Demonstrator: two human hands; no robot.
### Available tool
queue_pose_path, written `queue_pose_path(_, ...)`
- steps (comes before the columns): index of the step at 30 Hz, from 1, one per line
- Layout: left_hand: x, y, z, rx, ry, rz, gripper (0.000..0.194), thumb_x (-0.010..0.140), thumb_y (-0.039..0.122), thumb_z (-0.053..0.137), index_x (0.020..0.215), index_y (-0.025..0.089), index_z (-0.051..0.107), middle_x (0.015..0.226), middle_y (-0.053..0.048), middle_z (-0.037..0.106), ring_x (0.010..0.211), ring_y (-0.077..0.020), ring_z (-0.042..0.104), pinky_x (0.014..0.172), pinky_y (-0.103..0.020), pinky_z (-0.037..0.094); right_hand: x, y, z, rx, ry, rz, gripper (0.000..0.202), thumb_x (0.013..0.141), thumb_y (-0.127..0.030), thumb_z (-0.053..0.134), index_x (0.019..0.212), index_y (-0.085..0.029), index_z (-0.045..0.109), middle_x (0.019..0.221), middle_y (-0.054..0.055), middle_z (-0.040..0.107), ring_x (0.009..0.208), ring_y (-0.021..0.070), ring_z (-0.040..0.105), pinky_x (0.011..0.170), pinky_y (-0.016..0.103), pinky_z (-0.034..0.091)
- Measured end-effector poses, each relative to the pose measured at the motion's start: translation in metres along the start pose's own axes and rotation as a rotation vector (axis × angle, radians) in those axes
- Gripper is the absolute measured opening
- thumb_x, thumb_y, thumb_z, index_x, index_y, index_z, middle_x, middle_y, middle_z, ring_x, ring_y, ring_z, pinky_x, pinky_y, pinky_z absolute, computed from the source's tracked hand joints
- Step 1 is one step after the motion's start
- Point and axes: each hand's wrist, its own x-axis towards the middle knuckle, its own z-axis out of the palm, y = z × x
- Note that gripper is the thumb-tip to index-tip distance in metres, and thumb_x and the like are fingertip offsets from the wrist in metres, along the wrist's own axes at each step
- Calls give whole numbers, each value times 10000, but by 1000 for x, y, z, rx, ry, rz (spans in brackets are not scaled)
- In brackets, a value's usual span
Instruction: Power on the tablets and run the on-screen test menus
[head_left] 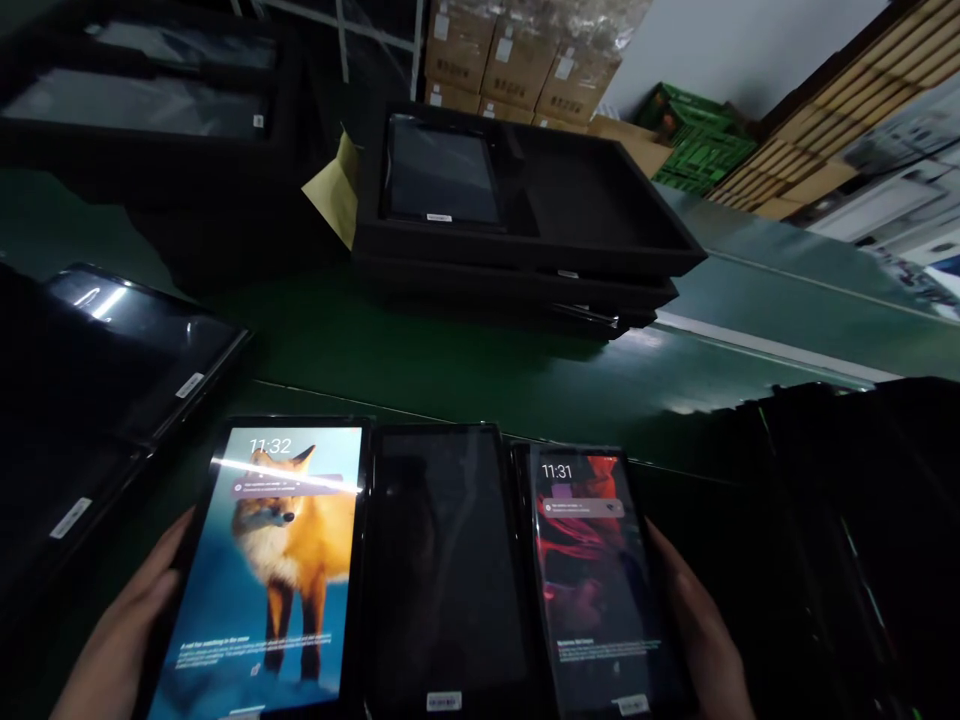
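Three tablets stand side by side in front of me. The left tablet (289,570) is lit with a fox wallpaper and the time 11:32. A dark-screened tablet (450,560) with a small white label is in the middle. On the right, another tablet (589,570) shows a dim red and black lock screen reading 11:31. My left hand (139,610) grips the outer left edge of the fox tablet, and my right hand (697,620) grips the outer right edge of the red-and-black one. Most of my fingers are hidden behind or beside the tablets.
Black foam trays (615,200) are stacked on the green table (465,350), the top one holding a tablet (442,170). More trays (150,130) stand at far left. Labelled tablets (150,350) lie left; dark items (862,520) right. Cartons (517,60) and green crates (690,135) are behind.
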Motion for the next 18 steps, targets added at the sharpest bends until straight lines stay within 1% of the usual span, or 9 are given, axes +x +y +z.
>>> queue_pose_path(1,1,3,4,-85,-6,-28,453,780,609,648,1225,531,681,1428,175,590,1435,-268,441,1220,-388,342,1,-1,4,35,-23,-2,650,848,-609,613,1417,-298,576,1512,39,547,1433,357,449,1161,538,398)
queue_pose_path(3,7,20,14,-243,1,-63,392,728,547,740,1114,482,752,1404,155,617,1461,-250,407,1247,-338,268,7,-8,12,61,-50,-20,635,866,-578,597,1429,-284,571,1499,51,559,1407,355,487,1121,521,449)
queue_pose_path(5,17,42,23,-342,13,-91,387,680,511,790,1058,429,781,1367,118,653,1457,-250,416,1250,-345,256,16,-15,17,70,-66,-53,663,848,-571,618,1430,-257,574,1477,75,579,1383,362,513,1122,517,448)
queue_pose_path(8,41,69,37,-383,-10,-100,615,569,410,856,1169,320,756,1393,47,640,1466,-305,391,1240,-416,267,31,-23,22,50,-106,-135,707,787,-539,689,1419,-241,579,1489,78,567,1420,352,471,1192,497,361)
queue_pose_path(10,57,81,44,-351,-63,-60,761,559,350,851,1296,249,689,1443,6,592,1470,-330,370,1223,-437,283,37,-25,24,35,-134,-190,737,742,-502,721,1417,-248,572,1510,65,547,1443,337,441,1211,477,330)
queue_pose_path(12,70,88,48,-313,-137,-16,824,597,322,828,1387,222,615,1478,-5,554,1466,-316,373,1212,-414,292,43,-27,25,-7,-143,-212,787,700,-471,752,1432,-266,549,1502,61,554,1419,331,471,1176,475,379)
queue_pose_path(15,79,91,49,-267,-204,47,847,622,306,812,1430,225,571,1496,17,536,1465,-259,384,1193,-318,303,53,-32,27,-169,-81,-253,833,601,-487,815,1371,-265,587,1403,90,633,1309,341,572,1059,474,494)
queue_pose_path(16,81,91,49,-255,-207,60,862,618,306,813,1439,229,563,1492,23,543,1461,-244,393,1178,-287,317,56,-35,27,-219,-44,-270,795,590,-514,814,1315,-251,624,1342,104,668,1259,346,605,1021,476,517)
queue_pose_path(18,81,89,48,-223,-203,63,914,592,314,828,1457,241,544,1451,21,593,1423,-233,456,1124,-239,384,58,-43,28,-267,49,-297,686,638,-580,767,1211,-214,671,1236,134,704,1158,351,650,959,497,542)
